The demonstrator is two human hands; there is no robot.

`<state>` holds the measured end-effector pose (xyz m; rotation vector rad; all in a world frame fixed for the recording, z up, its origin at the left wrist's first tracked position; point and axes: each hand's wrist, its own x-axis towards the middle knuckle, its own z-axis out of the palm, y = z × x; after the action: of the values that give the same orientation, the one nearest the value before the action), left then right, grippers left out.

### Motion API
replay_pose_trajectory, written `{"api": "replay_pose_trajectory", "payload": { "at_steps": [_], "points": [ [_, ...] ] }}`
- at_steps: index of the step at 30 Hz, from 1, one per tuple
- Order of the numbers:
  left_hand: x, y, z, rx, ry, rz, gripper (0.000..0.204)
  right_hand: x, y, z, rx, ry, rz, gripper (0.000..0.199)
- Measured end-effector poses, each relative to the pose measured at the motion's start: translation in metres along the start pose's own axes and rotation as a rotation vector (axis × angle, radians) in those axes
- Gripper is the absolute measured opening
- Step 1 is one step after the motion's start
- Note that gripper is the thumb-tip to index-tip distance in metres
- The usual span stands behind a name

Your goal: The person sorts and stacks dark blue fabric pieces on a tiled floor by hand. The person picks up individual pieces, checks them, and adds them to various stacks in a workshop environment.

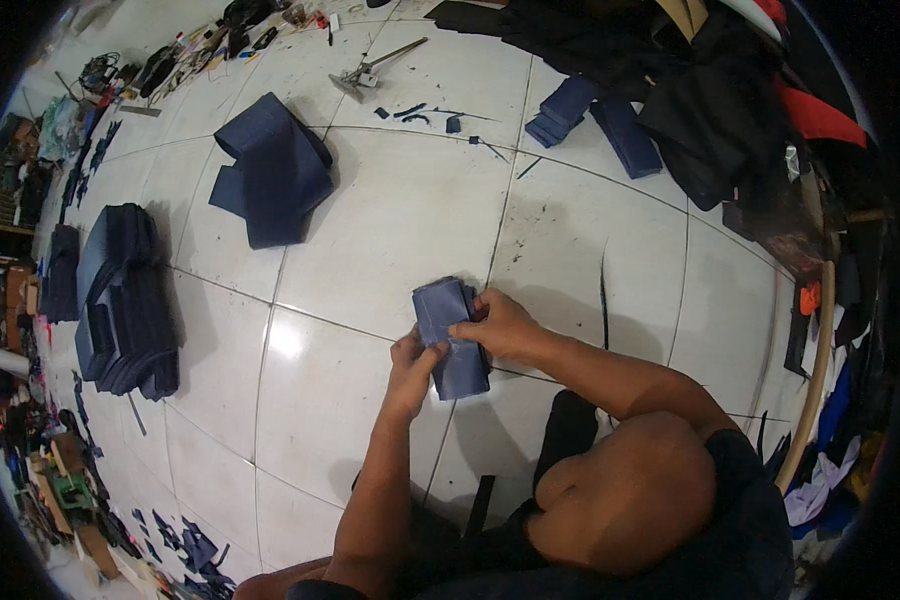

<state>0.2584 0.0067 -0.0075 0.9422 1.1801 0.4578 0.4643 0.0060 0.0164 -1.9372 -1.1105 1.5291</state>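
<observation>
While both hands meet over the white tiled floor (390, 230), they hold a small folded piece of dark blue fabric (450, 335) between them, just above the tile joint in the middle of the view. The left hand (413, 368) comes up from below and pinches the lower left edge of the piece, thumb on top. The right hand (500, 325) lies across its right side, fingers curled over the edge and pressing on the upper face. The piece looks flat and oblong, tilted slightly, with its lighter end pointing away from the person. The person's bare knee (620, 480) fills the lower right, just beside the right forearm.

Farther off on the floor, up and to the left, lies a larger folded bundle of dark blue cloth (270, 170), well apart from the hands. At the left edge stands a tall stack of dark blue folded pieces (125, 300). Toward the top right, two small piles of dark blue strips (590, 118) rest beside a heap of black cloth (690, 90). A metal hand tool with a long handle (370, 70) lies near the top centre, with small dark offcuts (420, 112) scattered just below it. More blue scraps (195, 550) litter the lower left corner.
</observation>
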Motion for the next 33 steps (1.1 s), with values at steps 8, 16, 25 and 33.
{"api": "replay_pose_trajectory", "payload": {
  "at_steps": [8, 16, 25, 33],
  "points": [
    [-0.015, 0.013, -0.003, -0.125, 0.131, 0.082, 0.069, -0.003, 0.001, 0.003, 0.234, -0.111, -0.004, 0.077],
    [-0.046, 0.066, -0.012, -0.096, 0.07, 0.148, 0.05, -0.03, -0.064, -0.008, 0.442, -0.261, 0.008, 0.089],
    [-0.031, 0.043, -0.108, -0.306, 0.398, 0.154, 0.056, 0.008, -0.047, -0.034, 0.114, 0.071, -0.334, 0.063],
    [-0.017, -0.036, -0.157, 0.224, 0.652, 0.049, 0.077, -0.009, 0.013, -0.03, -0.233, 0.16, -0.463, 0.044]
  ]
}}
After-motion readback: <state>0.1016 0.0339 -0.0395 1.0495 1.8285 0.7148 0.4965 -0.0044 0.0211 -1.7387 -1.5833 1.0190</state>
